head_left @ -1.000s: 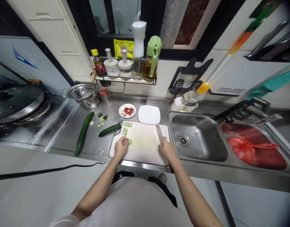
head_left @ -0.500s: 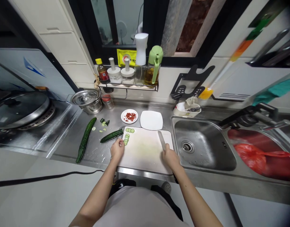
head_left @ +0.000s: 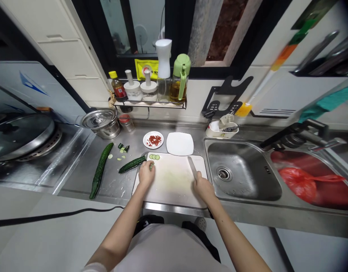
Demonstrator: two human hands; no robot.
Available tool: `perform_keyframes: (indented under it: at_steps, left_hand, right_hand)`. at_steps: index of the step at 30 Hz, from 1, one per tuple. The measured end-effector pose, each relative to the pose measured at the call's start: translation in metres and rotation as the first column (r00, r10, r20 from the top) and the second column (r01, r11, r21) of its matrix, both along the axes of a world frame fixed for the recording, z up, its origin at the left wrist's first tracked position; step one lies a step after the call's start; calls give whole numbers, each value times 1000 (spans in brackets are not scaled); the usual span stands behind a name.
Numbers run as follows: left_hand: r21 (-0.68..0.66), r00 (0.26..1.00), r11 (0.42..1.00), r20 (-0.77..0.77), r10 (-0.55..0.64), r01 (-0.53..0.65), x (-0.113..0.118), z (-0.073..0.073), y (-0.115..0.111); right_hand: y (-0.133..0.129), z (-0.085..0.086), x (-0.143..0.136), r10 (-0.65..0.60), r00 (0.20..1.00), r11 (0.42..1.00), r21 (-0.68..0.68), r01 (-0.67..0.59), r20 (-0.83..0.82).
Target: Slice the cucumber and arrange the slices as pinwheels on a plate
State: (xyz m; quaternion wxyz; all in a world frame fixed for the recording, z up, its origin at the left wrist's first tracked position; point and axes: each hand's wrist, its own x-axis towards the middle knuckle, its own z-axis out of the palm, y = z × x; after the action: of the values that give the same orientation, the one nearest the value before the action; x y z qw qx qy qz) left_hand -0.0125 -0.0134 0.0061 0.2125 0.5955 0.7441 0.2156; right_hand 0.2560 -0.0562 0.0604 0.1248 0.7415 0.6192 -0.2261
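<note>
My right hand is wrapped round the handle of a kitchen knife, its blade pointing away over the right side of the white cutting board. At the board's left edge my left hand is closed, with green cucumber slices showing at its fingertips and mostly hidden by the fingers. Just beyond it, a short row of cucumber slices lies near the top left corner. A cut cucumber rests left of that hand, its end at the board's edge.
A whole cucumber and cucumber scraps lie on the steel counter. Behind the board are a plate of chopped red pieces and a white square plate. The sink is on the right, a lidded pot back left.
My left hand has moved slightly right and now covers the line of slices that showed beside it. The knife stays in my right hand. The view has shifted a little.
</note>
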Motion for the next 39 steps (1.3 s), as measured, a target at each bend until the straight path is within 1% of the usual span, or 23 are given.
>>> perform_keyframes:
  at_steps: [5,9,14,18,23,25,27,29,31,33,35,39]
  left_hand:
    - [-66,987,994,-124,-100,92,21,5,34]
    - [-143,959,984,-247,-139,106,27,7,48]
    - [-157,937,980,-307,-168,124,27,6,52]
    - [-100,923,986,-347,-163,137,28,5,49]
    - [-30,915,994,-388,-112,108,32,6,44]
    - [-22,928,995,-361,-95,93,32,7,43]
    - [-17,953,997,-296,-73,71,33,10,40]
    - [-43,981,998,-187,-56,49,36,11,35]
    - [-90,997,995,-57,-58,53,41,9,28]
    - [-118,995,989,58,-87,93,48,4,19]
    - [-109,984,985,132,-118,133,55,-3,11]
    - [-28,975,989,171,-141,147,65,-19,6]
  right_hand:
    - [-1,4,-2,6,1000,1000,-2,-6,11]
    - [-2,6,-4,8,1000,1000,12,-9,25]
    - [-3,4,-4,7,1000,1000,13,-7,24]
    - [-3,3,-4,8,1000,1000,19,-8,18]
    - [-2,1,-2,8,1000,1000,4,-8,10]
    - [-1,0,-2,9,1000,1000,3,-9,6]
    - [-1,0,-2,9,1000,1000,13,-9,7]
    - [-2,-2,-2,9,1000,1000,19,-9,10]
    - [-2,-3,-2,14,1000,1000,20,-14,12]
    - [-2,-4,-2,19,1000,1000,23,-19,15]
    - [-2,-4,-2,22,1000,999,28,-23,21]
    - [-3,-2,-2,35,999,999,20,-36,36]
